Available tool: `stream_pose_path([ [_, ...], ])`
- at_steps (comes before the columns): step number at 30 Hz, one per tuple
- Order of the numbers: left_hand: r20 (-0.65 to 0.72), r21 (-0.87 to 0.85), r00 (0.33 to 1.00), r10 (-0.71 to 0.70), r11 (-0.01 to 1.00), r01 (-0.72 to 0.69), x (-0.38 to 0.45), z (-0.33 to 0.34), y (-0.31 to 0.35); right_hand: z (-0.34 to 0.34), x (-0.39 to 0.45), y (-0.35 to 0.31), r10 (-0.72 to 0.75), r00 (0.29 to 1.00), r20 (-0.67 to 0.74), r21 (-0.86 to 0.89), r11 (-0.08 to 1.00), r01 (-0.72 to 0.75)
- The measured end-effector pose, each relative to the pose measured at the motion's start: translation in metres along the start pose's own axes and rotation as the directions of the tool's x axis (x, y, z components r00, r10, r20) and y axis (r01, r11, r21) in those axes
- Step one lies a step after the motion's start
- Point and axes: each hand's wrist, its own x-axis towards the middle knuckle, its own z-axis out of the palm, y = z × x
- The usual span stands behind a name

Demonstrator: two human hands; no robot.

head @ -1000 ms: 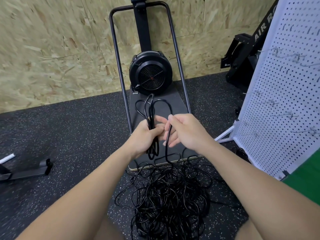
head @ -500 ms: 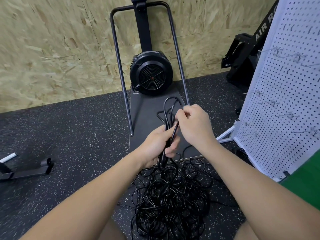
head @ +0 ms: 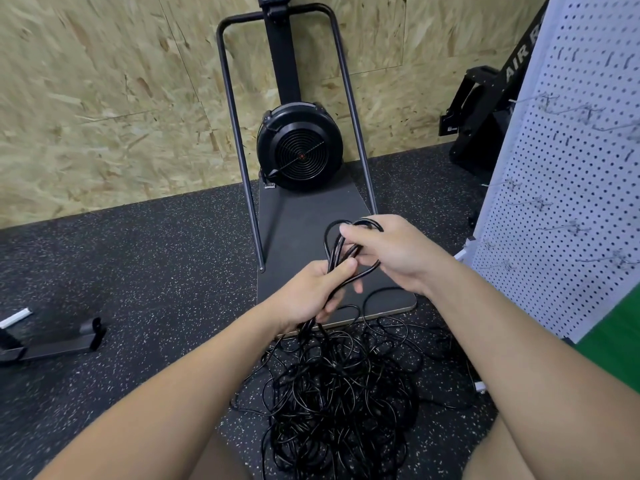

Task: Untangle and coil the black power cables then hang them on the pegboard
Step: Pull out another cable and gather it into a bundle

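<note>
A big tangled heap of black power cables (head: 339,389) lies on the speckled rubber floor between my knees. My left hand (head: 308,296) grips a bundle of cable loops (head: 341,247) that rises from the heap. My right hand (head: 398,251) holds the top of the same loops, fingers curled over the strands. One loop hangs below my right hand. The white pegboard (head: 568,188) stands at the right, with several thin metal hooks on it.
A black fan-wheel exercise machine (head: 299,150) with a tube frame and flat grey base stands ahead against an OSB wall. Another black machine (head: 485,109) sits behind the pegboard. A dark metal foot (head: 55,344) lies at the left. Green flooring shows at the right edge.
Both hands have shifted right with the cable bundle. My right hand has dropped from above the loops to grasp their top, and a fresh loop now hangs under it.
</note>
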Motion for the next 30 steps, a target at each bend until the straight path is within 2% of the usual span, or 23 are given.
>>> stream_pose_path([
  [2, -0.021, -0.038, 1.000, -0.009, 0.999, 0.008, -0.001, -0.004, -0.001, -0.002, 0.002, 0.003, -0.092, 0.983, -0.157, -0.152, 0.986, 0.068],
  [3, 0.000, -0.084, 1.000, 0.000, 0.996, 0.000, -0.002, -0.006, 0.001, -0.003, 0.002, 0.002, -0.118, 0.974, -0.192, -0.139, 0.986, 0.092],
  [5, 0.073, -0.182, 0.997, 0.025, 0.983, -0.012, -0.005, -0.004, 0.007, -0.004, 0.004, 0.000, -0.112, 0.976, -0.186, 0.009, 0.993, 0.115],
  [7, 0.156, -0.215, 0.987, 0.045, 0.976, -0.011, -0.006, 0.001, 0.015, -0.002, 0.004, -0.003, -0.039, 0.988, -0.147, 0.237, 0.969, 0.074],
  [9, 0.203, -0.117, 0.978, 0.040, 0.993, -0.017, -0.005, 0.002, 0.018, 0.003, 0.004, -0.006, 0.034, 0.985, -0.167, 0.404, 0.914, 0.037],
  [12, 0.207, 0.022, 0.978, -0.001, 1.000, -0.003, -0.004, -0.002, 0.018, 0.011, 0.007, -0.008, 0.206, 0.950, -0.235, 0.503, 0.862, -0.062],
  [13, 0.203, -0.012, 0.979, -0.022, 1.000, 0.025, -0.005, -0.001, 0.017, 0.012, 0.009, -0.009, 0.255, 0.931, -0.261, 0.518, 0.851, -0.088],
  [15, 0.195, -0.198, 0.979, -0.061, 0.975, 0.101, -0.006, 0.005, 0.018, 0.012, 0.012, -0.013, 0.283, 0.910, -0.302, 0.534, 0.841, -0.084],
  [18, 0.177, -0.430, 0.983, -0.049, 0.895, 0.122, -0.004, 0.007, 0.024, 0.009, 0.017, -0.015, 0.210, 0.916, -0.343, 0.572, 0.820, 0.027],
  [20, 0.122, -0.437, 0.992, -0.005, 0.897, 0.059, 0.000, 0.000, 0.024, 0.007, 0.020, -0.010, 0.133, 0.940, -0.313, 0.581, 0.810, 0.079],
  [24, 0.011, -0.409, 1.000, 0.023, 0.912, -0.016, 0.005, -0.011, 0.023, 0.007, 0.022, 0.004, 0.105, 0.975, -0.194, 0.591, 0.806, 0.031],
  [28, -0.127, -0.448, 0.991, 0.044, 0.889, -0.097, 0.016, -0.015, 0.032, 0.014, 0.018, 0.009, 0.065, 0.997, -0.036, 0.453, 0.891, -0.042],
  [30, -0.186, -0.522, 0.981, 0.062, 0.839, -0.152, 0.024, -0.017, 0.035, 0.022, 0.017, 0.014, 0.084, 0.995, 0.053, 0.382, 0.919, -0.098],
])
